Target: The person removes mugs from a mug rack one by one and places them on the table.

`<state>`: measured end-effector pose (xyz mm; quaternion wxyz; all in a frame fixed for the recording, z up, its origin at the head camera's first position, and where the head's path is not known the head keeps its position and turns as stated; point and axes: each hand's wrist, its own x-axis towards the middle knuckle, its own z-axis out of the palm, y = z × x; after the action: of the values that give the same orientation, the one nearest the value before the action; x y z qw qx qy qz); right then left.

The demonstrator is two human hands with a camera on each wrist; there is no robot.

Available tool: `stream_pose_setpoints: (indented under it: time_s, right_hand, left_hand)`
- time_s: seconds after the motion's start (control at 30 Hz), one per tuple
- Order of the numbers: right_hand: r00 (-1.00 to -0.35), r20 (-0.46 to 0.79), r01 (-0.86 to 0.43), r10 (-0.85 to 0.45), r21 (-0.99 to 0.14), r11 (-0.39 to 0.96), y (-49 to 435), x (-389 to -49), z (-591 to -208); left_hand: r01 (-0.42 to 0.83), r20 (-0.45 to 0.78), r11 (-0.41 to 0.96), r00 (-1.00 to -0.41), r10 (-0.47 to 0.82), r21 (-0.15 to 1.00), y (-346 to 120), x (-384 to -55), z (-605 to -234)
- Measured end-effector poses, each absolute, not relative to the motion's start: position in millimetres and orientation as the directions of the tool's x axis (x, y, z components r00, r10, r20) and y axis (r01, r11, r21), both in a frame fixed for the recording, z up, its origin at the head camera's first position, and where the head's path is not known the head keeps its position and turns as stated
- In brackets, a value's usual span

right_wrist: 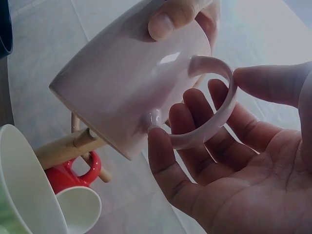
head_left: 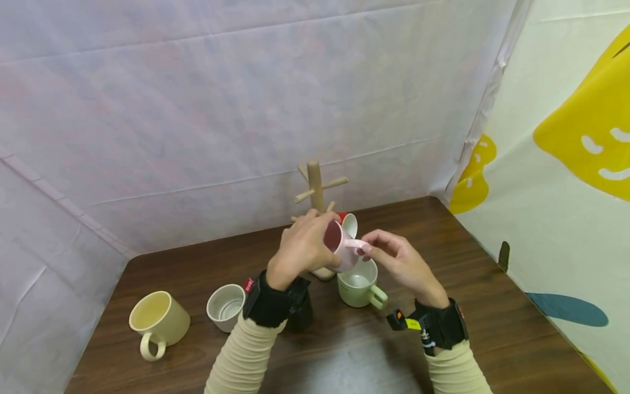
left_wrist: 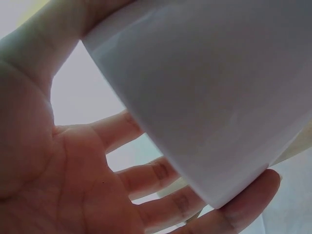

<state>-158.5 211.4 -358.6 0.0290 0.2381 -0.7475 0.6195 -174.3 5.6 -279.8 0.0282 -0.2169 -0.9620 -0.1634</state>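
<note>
A pale pink mug [head_left: 348,257] is held tilted above the table between both hands. My left hand [head_left: 306,245] grips its body from the left, thumb on one side and fingers on the other. At the right, my right hand [head_left: 401,264] holds the mug's handle [right_wrist: 219,112], thumb and fingers about the loop. Just behind the mug stands a wooden mug tree [head_left: 315,183] with short pegs, its lower part mostly hidden. A red mug [right_wrist: 73,175] with a white inside is close by the tree. Below the pink mug, a light green mug [head_left: 353,295] stands on the table.
On the left of the brown table [head_left: 197,273] are a yellow mug [head_left: 172,323] and a whitish cup [head_left: 223,323]. A dark object [head_left: 301,317], partly covered by the left wrist, stands near the middle. White cloth walls [head_left: 246,109] enclose the back and sides.
</note>
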Motion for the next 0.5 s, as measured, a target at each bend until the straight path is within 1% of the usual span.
stream_pose_setpoints:
  time_s: [0.5]
  right_hand:
    - [-0.894, 0.316, -0.379, -0.317, -0.911, 0.162, 209.4, -159.4, -360.2]
  left_hand:
    - [0.442, 0.129, 0.844, -0.897, 0.423, 0.303, 6.7, -174.8, -281.0]
